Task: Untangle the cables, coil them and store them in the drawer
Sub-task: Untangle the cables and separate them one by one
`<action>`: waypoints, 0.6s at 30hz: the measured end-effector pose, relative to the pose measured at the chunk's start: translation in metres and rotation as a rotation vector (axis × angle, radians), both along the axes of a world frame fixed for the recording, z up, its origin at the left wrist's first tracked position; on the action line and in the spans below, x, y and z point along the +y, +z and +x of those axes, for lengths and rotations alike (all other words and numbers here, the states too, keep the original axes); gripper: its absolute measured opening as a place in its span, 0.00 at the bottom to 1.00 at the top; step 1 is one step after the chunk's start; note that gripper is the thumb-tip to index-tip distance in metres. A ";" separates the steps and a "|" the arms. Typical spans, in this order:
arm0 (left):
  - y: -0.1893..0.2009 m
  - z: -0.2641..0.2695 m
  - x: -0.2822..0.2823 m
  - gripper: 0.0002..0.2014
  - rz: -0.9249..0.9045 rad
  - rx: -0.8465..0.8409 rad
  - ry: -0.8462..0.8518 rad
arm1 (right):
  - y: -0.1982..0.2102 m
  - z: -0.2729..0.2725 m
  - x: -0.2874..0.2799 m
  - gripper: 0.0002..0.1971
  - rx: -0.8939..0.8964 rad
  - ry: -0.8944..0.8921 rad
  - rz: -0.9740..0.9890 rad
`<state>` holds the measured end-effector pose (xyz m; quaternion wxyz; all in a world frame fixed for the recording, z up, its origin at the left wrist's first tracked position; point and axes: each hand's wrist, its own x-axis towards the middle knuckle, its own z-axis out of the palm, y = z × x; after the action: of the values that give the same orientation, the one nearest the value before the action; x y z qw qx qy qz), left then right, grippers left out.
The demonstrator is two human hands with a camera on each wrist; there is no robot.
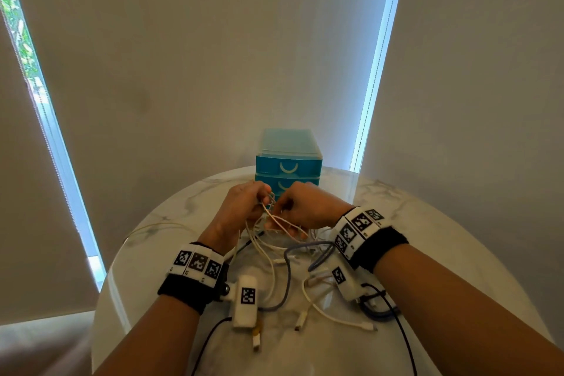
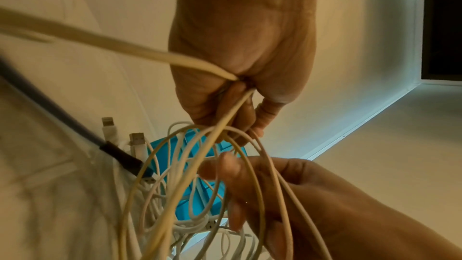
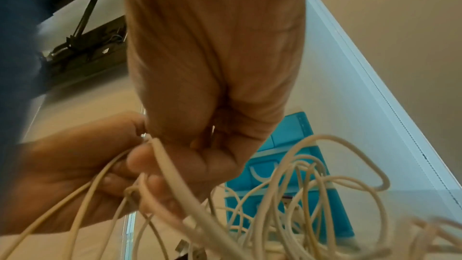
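Note:
A tangle of white and cream cables (image 1: pixel 274 235) is lifted above the round marble table (image 1: pixel 427 217), right in front of the teal drawer unit (image 1: pixel 288 159). My left hand (image 1: pixel 247 204) grips cream strands in a closed fist (image 2: pixel 240 78). My right hand (image 1: pixel 300 207) faces it a few centimetres away and pinches a white cable (image 3: pixel 162 157) of the same bundle. Loops (image 3: pixel 325 181) hang down between both hands. A grey-blue cable (image 1: pixel 287 272) and loose plug ends (image 1: pixel 300 319) lie on the table beneath my wrists. All the drawers look closed.
A thin cream cable (image 1: pixel 158 226) trails to the table's left edge. Black wires (image 1: pixel 399 330) run from the wrist cameras over the near table. Blinds and window strips stand behind the drawer unit. Bare marble shows to the far right and left.

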<state>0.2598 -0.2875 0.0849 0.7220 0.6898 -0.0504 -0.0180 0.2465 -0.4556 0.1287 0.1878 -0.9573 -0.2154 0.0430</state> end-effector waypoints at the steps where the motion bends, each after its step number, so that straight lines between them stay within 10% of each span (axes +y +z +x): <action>1: 0.000 0.001 0.000 0.08 -0.002 0.011 0.004 | -0.002 0.001 0.003 0.12 -0.007 0.001 -0.047; 5: -0.003 0.004 0.005 0.08 -0.004 0.022 0.076 | 0.003 -0.002 -0.003 0.08 -0.064 -0.052 0.038; 11: -0.013 0.016 0.013 0.11 0.099 -0.050 0.207 | 0.014 -0.021 -0.050 0.08 -0.154 -0.352 1.063; 18: -0.016 0.013 0.017 0.07 0.201 -0.093 0.227 | -0.009 -0.038 -0.064 0.05 -0.128 -0.323 1.602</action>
<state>0.2733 -0.2705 0.0689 0.6436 0.7600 -0.0033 0.0907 0.2083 -0.5191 0.1199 0.8060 -0.5526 -0.0506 -0.2060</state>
